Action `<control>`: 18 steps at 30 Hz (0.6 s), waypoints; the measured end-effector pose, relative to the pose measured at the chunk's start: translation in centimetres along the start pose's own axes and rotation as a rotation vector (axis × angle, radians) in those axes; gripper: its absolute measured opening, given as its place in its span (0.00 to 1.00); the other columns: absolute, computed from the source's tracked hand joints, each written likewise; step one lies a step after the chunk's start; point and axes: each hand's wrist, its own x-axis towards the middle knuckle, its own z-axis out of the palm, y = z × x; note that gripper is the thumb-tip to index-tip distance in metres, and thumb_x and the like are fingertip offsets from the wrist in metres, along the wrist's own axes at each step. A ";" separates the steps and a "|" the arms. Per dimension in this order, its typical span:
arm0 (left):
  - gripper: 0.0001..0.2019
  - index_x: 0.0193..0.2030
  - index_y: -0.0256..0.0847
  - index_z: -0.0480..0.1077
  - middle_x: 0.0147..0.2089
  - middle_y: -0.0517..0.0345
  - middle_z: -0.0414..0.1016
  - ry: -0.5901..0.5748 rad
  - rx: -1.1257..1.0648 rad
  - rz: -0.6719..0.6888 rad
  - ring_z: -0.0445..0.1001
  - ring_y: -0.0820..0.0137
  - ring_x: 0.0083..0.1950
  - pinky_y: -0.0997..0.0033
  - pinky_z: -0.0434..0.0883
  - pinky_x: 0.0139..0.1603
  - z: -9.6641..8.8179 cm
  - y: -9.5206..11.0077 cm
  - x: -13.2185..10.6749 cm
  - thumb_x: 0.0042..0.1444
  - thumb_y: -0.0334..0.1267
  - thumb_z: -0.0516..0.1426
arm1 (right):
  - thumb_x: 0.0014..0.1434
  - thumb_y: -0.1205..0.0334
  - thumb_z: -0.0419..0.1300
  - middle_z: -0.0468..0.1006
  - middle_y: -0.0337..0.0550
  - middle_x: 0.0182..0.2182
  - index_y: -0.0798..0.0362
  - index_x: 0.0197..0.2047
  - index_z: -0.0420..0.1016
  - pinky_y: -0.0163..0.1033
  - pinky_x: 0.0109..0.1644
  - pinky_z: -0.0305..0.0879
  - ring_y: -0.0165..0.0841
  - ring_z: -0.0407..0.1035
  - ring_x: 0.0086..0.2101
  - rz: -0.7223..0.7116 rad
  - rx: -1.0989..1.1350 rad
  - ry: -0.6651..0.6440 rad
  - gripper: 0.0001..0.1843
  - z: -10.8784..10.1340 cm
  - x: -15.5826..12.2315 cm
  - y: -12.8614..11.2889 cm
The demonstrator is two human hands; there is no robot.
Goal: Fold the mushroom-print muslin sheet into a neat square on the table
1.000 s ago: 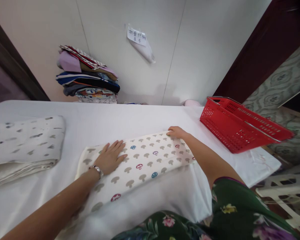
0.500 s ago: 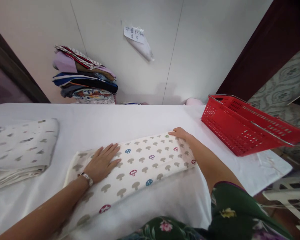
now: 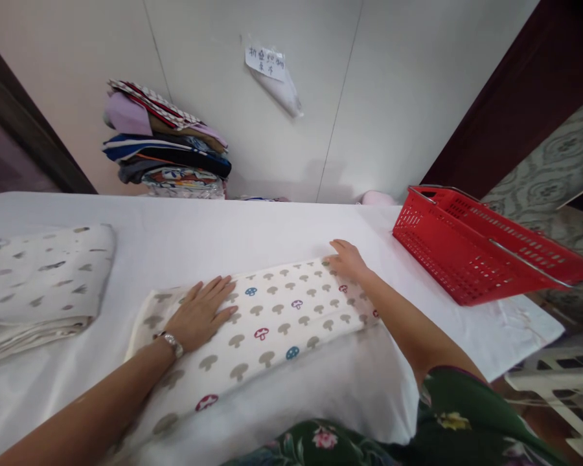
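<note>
A folded cream cloth with a mushroom print point(image 3: 276, 320) lies on the white table point(image 3: 233, 233) in front of me. My left hand point(image 3: 201, 312) rests flat on its left part, fingers stretched out and together, a watch on the wrist. My right hand point(image 3: 346, 259) lies at the cloth's far right corner, fingers extended over the edge and holding nothing.
A second folded spotted cloth point(image 3: 39, 285) lies at the left of the table. A red plastic basket point(image 3: 471, 243) stands at the right edge. A pile of folded fabrics point(image 3: 168, 152) sits against the back wall, under a paper note point(image 3: 266, 63). White plastic furniture point(image 3: 558, 388) stands beyond the table's right side.
My left hand has slid slightly left along the cloth. My right hand has moved a little farther out over the cloth's far right corner. The view shifted a bit.
</note>
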 end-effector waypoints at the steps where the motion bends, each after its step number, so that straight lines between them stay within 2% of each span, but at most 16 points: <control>1: 0.29 0.64 0.43 0.56 0.67 0.55 0.53 0.000 0.000 0.001 0.50 0.62 0.68 0.53 0.46 0.67 0.0 0.0 0.0 0.59 0.54 0.42 | 0.61 0.48 0.50 0.56 0.51 0.63 0.55 0.62 0.57 0.46 0.63 0.43 0.39 0.47 0.62 -0.087 0.020 0.005 0.31 0.4 -0.4 -0.6; 4: 0.29 0.64 0.42 0.56 0.67 0.54 0.53 -0.005 -0.007 0.000 0.50 0.62 0.68 0.53 0.46 0.67 -0.1 0.1 0.1 0.59 0.54 0.42 | 0.62 0.44 0.44 0.49 0.47 0.65 0.51 0.65 0.51 0.49 0.65 0.35 0.38 0.39 0.65 -0.191 0.077 -0.135 0.33 1.8 -1.3 -1.7; 6: 0.29 0.64 0.42 0.56 0.68 0.54 0.52 -0.025 -0.010 -0.006 0.49 0.62 0.68 0.53 0.45 0.67 -0.3 0.2 0.1 0.59 0.54 0.41 | 0.62 0.41 0.41 0.46 0.45 0.66 0.50 0.66 0.48 0.50 0.65 0.32 0.38 0.37 0.65 -0.154 0.087 -0.217 0.34 2.5 -1.3 -1.9; 9: 0.30 0.64 0.41 0.55 0.68 0.55 0.50 -0.068 -0.011 -0.022 0.48 0.62 0.69 0.53 0.45 0.67 -0.5 0.3 0.2 0.59 0.55 0.40 | 0.62 0.39 0.39 0.43 0.44 0.67 0.49 0.67 0.46 0.49 0.66 0.30 0.37 0.35 0.65 -0.127 0.104 -0.270 0.36 2.6 -1.0 -1.8; 11: 0.31 0.64 0.42 0.54 0.68 0.56 0.50 -0.081 -0.006 -0.032 0.47 0.62 0.69 0.53 0.44 0.67 -0.6 0.4 0.3 0.59 0.55 0.40 | 0.61 0.38 0.38 0.41 0.44 0.67 0.51 0.67 0.45 0.48 0.66 0.30 0.36 0.34 0.65 -0.116 0.111 -0.274 0.38 2.2 -1.0 -1.6; 15: 0.30 0.65 0.43 0.54 0.68 0.57 0.50 -0.073 0.007 -0.029 0.47 0.62 0.69 0.53 0.45 0.67 -0.4 0.4 0.4 0.60 0.55 0.39 | 0.62 0.40 0.36 0.38 0.46 0.67 0.54 0.68 0.43 0.49 0.66 0.27 0.36 0.30 0.66 -0.004 0.035 -0.148 0.38 1.7 -2.4 -0.4; 18: 0.30 0.65 0.42 0.54 0.68 0.56 0.50 -0.070 0.006 -0.035 0.47 0.63 0.69 0.52 0.45 0.67 -0.2 0.4 0.5 0.60 0.53 0.39 | 0.62 0.40 0.36 0.40 0.44 0.67 0.51 0.68 0.42 0.51 0.65 0.29 0.36 0.32 0.65 0.095 0.024 -0.214 0.37 1.8 -3.5 0.9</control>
